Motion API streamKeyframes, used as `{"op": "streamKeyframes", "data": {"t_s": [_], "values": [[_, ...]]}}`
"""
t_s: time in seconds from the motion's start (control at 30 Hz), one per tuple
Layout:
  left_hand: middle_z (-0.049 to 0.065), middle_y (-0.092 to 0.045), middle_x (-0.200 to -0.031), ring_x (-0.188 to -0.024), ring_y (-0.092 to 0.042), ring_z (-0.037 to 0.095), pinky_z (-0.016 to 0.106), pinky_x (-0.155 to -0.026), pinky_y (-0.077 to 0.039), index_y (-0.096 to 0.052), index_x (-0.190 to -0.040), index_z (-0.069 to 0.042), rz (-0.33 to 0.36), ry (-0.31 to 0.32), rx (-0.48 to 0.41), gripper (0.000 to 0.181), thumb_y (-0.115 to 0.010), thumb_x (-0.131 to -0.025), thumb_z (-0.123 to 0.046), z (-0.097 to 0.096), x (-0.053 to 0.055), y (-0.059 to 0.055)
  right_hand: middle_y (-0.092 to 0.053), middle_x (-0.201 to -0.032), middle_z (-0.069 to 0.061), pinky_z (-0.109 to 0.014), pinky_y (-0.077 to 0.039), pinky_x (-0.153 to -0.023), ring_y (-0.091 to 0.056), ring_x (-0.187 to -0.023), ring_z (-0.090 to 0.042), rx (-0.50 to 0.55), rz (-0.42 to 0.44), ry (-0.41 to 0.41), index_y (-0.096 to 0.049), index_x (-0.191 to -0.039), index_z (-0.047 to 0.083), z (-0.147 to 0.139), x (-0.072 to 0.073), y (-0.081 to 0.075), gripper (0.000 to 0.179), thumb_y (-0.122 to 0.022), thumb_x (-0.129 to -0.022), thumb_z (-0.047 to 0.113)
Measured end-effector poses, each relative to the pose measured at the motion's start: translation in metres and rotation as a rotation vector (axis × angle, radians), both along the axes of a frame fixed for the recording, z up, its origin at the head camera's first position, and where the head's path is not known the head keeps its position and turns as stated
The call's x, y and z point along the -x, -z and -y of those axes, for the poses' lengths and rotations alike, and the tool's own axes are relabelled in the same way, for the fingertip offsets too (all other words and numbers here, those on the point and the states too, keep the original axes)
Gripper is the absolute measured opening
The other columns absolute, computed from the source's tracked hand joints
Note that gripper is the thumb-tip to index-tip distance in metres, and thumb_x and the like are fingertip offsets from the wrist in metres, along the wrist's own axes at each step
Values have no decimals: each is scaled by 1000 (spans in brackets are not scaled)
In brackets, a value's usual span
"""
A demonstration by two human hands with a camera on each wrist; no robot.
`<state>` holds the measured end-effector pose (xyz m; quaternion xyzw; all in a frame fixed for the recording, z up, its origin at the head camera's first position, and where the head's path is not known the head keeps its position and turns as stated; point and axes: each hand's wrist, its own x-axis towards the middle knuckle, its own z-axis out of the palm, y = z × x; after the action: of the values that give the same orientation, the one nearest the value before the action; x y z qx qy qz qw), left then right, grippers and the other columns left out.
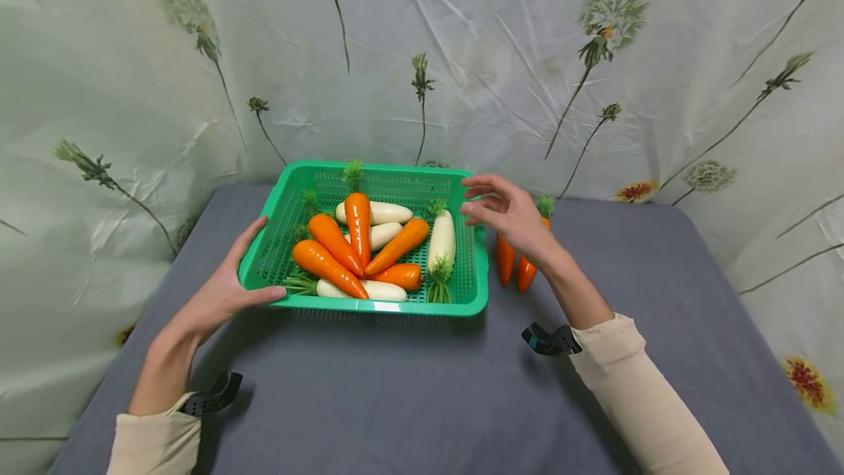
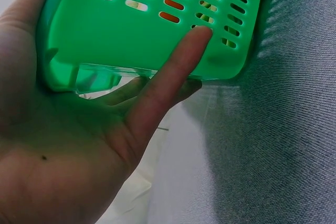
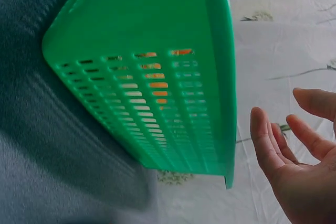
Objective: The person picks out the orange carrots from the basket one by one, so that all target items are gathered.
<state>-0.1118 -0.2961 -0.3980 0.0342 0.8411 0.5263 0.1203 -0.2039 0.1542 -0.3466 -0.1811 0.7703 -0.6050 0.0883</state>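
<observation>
A green plastic basket (image 1: 369, 308) stands on the grey cloth, full of orange toy carrots (image 1: 336, 240) and white radishes (image 1: 442, 240) with green tops. My left hand (image 1: 227, 292) grips its near left corner, thumb at the front rim and fingers along the left side. In the left wrist view, one straight finger (image 2: 173, 77) lies against the slotted wall. Over the right rim is my right hand (image 1: 504, 215), its fingers loosely curved and holding nothing. The right wrist view shows those fingers (image 3: 262, 135) apart from the basket wall (image 3: 152, 19).
Two more carrots (image 1: 505, 259) lie on the cloth right of the basket, partly hidden under my right hand. The grey-covered table (image 1: 409, 394) reaches back to a pale curtain (image 1: 501, 57) printed with dandelions. Each wrist wears a black band (image 1: 550, 341).
</observation>
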Motion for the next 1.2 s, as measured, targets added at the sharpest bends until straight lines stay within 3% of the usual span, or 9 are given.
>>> {"op": "streamKeyframes", "data": {"t_s": [0.13, 0.27, 0.4, 0.83, 1.2], "values": [[15, -9, -172, -127, -43, 12, 11, -90, -42, 3, -164, -48, 6, -2, -20, 114, -78, -92, -16, -1, -1, 1, -55, -140, -20, -53, -56, -99, -70, -108, -21, -7, -5, -29, -54, -145, 6, 7, -1, 0, 45, -67, -102, 11], [17, -14, -170, -122, -45, 9, 12, -89, -44, 4, -165, -46, 5, -4, -31, 114, -78, -92, -15, -3, -3, 2, -51, -145, -28, -58, -53, -102, -66, -116, -43, -26, 5, -53, -51, -147, 1, 14, -2, 1, 48, -66, -102, 12], [17, -15, -169, -121, -46, 8, 13, -88, -45, 4, -165, -46, 0, -1, -34, 114, -78, -92, -15, -3, -1, 1, -50, -145, -29, -58, -52, -104, -65, -119, -48, -38, 25, -69, -49, -148, 0, 22, -2, 1, 50, -66, -103, 12], [18, -15, -168, -121, -44, 8, 11, -88, -43, 3, -165, -47, -3, -17, -29, 113, -77, -92, -15, 2, 1, -1, -52, -150, -24, -51, -54, -103, -66, -125, -36, -116, 96, -104, -49, -150, 7, 43, 4, 5, 53, -68, -101, 13], [17, -16, -167, -119, -45, 4, 11, -89, -44, 2, -165, -46, -5, -8, -59, 113, -77, -92, -13, -2, 2, -1, -48, -153, -24, -54, -53, -104, -65, -126, -37, -184, 124, -139, -43, -155, 8, 52, 6, 6, 62, -69, -99, 9]]}}
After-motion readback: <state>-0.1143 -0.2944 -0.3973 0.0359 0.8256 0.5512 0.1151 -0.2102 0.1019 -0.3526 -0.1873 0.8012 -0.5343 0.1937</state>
